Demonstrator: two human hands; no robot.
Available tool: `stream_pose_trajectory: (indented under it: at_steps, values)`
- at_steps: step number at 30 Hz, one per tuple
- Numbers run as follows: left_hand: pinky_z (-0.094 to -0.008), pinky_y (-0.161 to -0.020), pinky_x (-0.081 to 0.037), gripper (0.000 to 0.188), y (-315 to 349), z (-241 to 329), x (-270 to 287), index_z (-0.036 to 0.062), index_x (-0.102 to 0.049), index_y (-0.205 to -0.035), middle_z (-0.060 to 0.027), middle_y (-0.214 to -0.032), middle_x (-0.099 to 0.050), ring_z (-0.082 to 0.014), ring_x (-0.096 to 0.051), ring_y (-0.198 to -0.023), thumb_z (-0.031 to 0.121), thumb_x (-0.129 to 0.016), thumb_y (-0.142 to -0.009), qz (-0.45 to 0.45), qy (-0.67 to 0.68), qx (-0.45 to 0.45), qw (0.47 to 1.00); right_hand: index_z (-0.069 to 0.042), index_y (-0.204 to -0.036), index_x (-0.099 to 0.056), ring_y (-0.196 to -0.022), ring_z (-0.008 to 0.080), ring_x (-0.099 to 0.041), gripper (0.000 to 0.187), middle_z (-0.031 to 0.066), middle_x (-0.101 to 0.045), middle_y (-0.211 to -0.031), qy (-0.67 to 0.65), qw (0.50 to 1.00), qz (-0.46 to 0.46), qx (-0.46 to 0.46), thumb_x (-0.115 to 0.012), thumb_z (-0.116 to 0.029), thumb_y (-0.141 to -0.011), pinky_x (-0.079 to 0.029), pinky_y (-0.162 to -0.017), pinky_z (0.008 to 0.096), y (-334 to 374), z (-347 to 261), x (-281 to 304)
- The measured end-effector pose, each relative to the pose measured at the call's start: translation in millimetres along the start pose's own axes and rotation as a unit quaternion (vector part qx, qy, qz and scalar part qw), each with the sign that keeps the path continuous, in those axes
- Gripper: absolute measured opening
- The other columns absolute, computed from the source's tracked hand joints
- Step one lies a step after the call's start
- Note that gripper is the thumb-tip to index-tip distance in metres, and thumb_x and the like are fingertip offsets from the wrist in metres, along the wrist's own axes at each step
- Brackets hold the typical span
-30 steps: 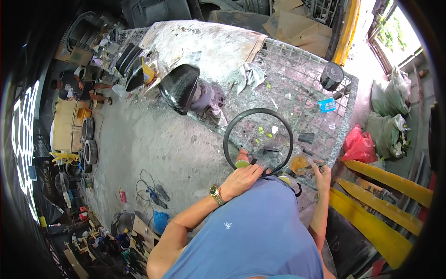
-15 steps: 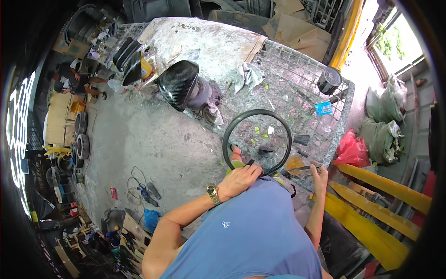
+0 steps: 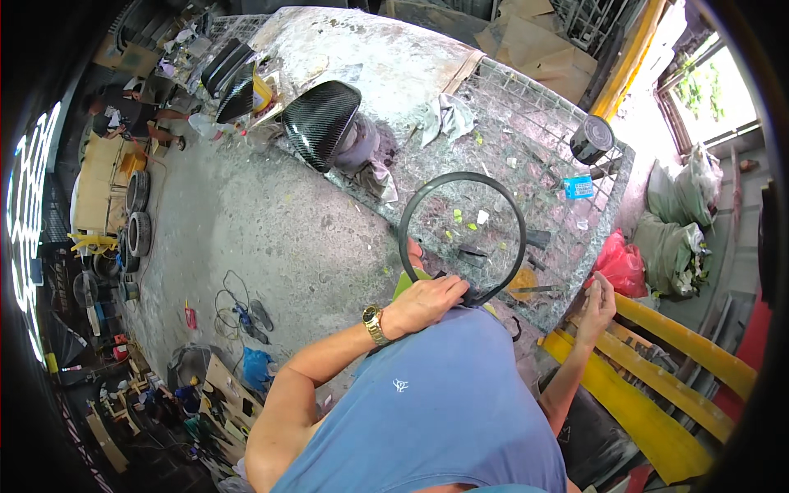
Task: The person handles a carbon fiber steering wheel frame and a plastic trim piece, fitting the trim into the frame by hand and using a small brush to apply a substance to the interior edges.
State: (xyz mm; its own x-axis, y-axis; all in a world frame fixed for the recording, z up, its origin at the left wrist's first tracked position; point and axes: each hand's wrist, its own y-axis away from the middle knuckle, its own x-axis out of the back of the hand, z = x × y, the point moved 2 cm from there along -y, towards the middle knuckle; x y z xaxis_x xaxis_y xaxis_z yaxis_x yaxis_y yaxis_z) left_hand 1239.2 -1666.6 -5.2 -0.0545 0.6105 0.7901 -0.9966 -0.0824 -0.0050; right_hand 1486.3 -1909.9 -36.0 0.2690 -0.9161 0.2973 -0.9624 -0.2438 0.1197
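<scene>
My left hand, with a gold watch at its wrist, is closed at the near side of a black ring shaped like a steering wheel rim. The ring stands in front of my body, tilted, over the table's near edge; my fingers partly hide where they grip it. To the right, my right hand is raised beside the table edge, fingers stretched and nothing visible in them. Nearest to it on the table is a tub of amber stuff, with a thin dark stick lying at it.
On the mesh-topped table are a dark can, a blue-labelled item, a white rag and a glossy carbon-weave shell. Yellow beams and a red bag lie right. Another person is far left.
My right hand has let go of the thin stick at the amber tub and drawn away to the right. My left hand still grips the ring. The view has shifted slightly.
</scene>
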Motion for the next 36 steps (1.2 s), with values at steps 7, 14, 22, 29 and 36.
stream_pose_trajectory:
  at_steps: [7,14,22,29,36]
  values:
    - [-0.0413,-0.073,-0.050,0.035,3.8,24.3,29.4,0.0006,-0.050,-0.117,-0.0146,-0.098,-0.059,-0.0346,-0.061,-0.087,0.011,-0.064,-0.087,0.030,0.173,0.027,0.984,0.000,-0.113,-0.064,-0.062,0.0018,-0.042,0.023,-0.0052,-0.053,-0.076,0.002,0.999,-0.033,0.036,-0.056,-0.014,-0.097,-0.033,-0.054,0.0177,12.6,-14.1,-11.5]
    - [-0.0358,-0.071,-0.051,0.030,4.3,50.9,50.8,0.0025,-0.058,-0.111,-0.0121,-0.097,-0.063,-0.0303,-0.064,-0.084,0.012,-0.071,-0.086,0.059,0.307,0.009,0.950,-0.001,-0.113,-0.065,-0.077,0.0081,-0.055,0.023,0.0010,-0.061,-0.087,-0.089,0.964,-0.251,0.005,-0.059,-0.003,-0.090,-0.044,-0.069,0.0241,62.0,-15.7,-74.4]
    - [-0.0316,-0.069,-0.051,0.032,4.3,62.3,58.9,0.0001,-0.058,-0.112,-0.0114,-0.096,-0.065,-0.0219,-0.065,-0.079,0.006,-0.073,-0.083,0.047,0.395,-0.002,0.918,-0.008,-0.131,-0.059,-0.086,0.0264,-0.057,0.049,0.0099,-0.057,-0.094,0.087,0.867,-0.331,0.361,-0.056,0.004,-0.084,-0.047,-0.076,0.0353,78.7,-83.0,-159.1]
    - [-0.0304,-0.067,-0.051,0.033,8.9,60.4,52.8,0.0000,-0.059,-0.112,-0.0111,-0.096,-0.066,-0.0202,-0.066,-0.079,0.006,-0.073,-0.084,0.048,0.419,-0.015,0.907,-0.014,-0.135,-0.056,-0.091,0.0249,-0.055,0.054,0.0068,-0.056,-0.098,0.187,0.809,-0.351,0.434,-0.058,-0.003,-0.081,-0.042,-0.080,0.0370,86.6,-87.0,-169.6]
    - [-0.0269,-0.067,-0.050,0.032,-7.0,49.2,42.3,0.0010,-0.056,-0.113,-0.0085,-0.097,-0.064,-0.0141,-0.062,-0.078,0.007,-0.071,-0.086,0.119,0.396,0.029,0.910,-0.008,-0.120,-0.064,-0.088,0.0200,-0.059,0.042,0.0078,-0.060,-0.105,0.021,0.880,-0.414,0.230,-0.069,-0.008,-0.078,-0.047,-0.075,0.0332,80.7,-20.5,-135.0]
